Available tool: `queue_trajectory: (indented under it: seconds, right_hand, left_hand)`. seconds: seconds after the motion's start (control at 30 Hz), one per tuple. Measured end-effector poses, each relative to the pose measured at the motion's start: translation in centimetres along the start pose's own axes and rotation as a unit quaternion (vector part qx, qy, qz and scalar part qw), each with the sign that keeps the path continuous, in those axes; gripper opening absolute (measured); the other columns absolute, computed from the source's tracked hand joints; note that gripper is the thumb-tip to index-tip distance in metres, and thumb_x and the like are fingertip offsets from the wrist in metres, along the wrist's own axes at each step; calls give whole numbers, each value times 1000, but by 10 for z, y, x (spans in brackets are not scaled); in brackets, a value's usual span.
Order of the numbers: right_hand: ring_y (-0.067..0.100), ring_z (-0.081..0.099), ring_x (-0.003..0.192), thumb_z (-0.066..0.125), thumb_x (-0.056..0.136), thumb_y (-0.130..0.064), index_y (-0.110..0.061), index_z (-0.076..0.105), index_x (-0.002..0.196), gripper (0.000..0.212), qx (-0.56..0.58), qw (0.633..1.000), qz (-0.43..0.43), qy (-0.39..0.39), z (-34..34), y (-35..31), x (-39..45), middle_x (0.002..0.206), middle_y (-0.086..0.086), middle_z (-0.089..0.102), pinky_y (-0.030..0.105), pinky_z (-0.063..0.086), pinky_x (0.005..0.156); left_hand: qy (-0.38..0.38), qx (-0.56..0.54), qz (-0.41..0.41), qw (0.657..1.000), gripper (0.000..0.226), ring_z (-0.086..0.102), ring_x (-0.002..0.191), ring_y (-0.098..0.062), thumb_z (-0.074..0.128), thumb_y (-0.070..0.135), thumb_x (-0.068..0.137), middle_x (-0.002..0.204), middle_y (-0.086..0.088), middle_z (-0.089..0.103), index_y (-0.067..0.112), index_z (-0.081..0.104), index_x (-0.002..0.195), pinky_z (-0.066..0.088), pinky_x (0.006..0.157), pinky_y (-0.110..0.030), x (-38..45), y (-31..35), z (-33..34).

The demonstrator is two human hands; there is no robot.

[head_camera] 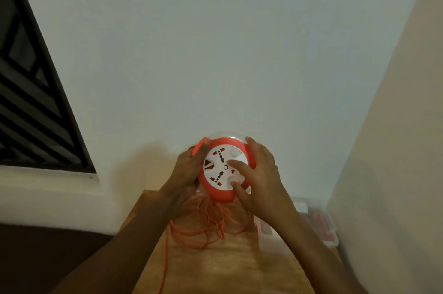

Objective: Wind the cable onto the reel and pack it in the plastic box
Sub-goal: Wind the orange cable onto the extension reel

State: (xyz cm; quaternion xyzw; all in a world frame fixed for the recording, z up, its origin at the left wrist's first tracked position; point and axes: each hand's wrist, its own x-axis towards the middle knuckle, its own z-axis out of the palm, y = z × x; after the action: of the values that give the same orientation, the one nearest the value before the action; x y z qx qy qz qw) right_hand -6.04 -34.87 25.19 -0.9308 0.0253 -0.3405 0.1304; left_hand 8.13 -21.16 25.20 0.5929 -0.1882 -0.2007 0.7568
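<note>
An orange cable reel with a white socket face is held up above a wooden table. My left hand grips its left rim. My right hand curls round its right rim, fingers lying across the white face. Loose orange cable lies in tangled loops on the table under the reel, one strand running down toward the near edge. A clear plastic box sits at the table's right, partly hidden behind my right forearm.
A white wall rises right behind the table, and a cream wall closes in on the right. A dark window with bars is at the left. A dark surface lies left of the table.
</note>
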Motion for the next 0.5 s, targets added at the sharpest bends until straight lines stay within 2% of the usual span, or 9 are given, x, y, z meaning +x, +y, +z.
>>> queue_trajectory:
  seconds: [0.07,0.13,0.23,0.33,0.43,0.5]
  right_hand:
    - [40,33,136,78,75,-25,-25,64,120,47,-81,995,-52,-20,2,-7,12,148,15,41,58,42,100]
    - [41,41,130,85,68,-27,-27,63,122,58,-155,982,-84,-69,5,-17,24,140,15,50,58,45,98]
    - [40,43,127,83,72,-34,-33,50,135,72,-221,964,-73,-130,7,-30,40,140,14,48,54,41,100]
    - [41,53,116,84,71,-39,-33,50,137,75,-290,942,-89,-145,11,-36,50,131,17,55,53,48,93]
    - [40,62,103,87,64,-45,-31,56,133,77,-348,919,-111,-149,17,-41,57,117,20,63,51,54,81]
    - [41,63,101,84,67,-49,-32,52,137,79,-371,907,-119,-159,20,-42,60,115,22,64,50,54,81]
  left_hand:
    - [-3,2,7,1000,55,78,90,-38,67,60,78,104,-14,81,18,73,114,66,68,-42,7,5,-1]
    - [-6,9,12,1000,54,79,91,-37,64,59,80,106,-13,81,19,73,115,66,70,-43,13,6,-4]
    - [-10,4,8,1000,56,78,92,-36,61,59,82,109,-13,80,18,72,118,66,74,-45,19,7,-13]
    - [-12,-6,6,1000,58,78,96,-36,59,59,84,111,-12,80,16,72,121,65,79,-49,24,7,-21]
    - [-2,-23,-4,1000,55,78,95,-33,59,57,87,111,-10,80,15,71,121,65,72,-43,28,6,-26]
    - [0,-27,-10,1000,47,79,92,-31,56,52,95,109,-9,80,15,71,121,65,67,-38,30,6,-29]
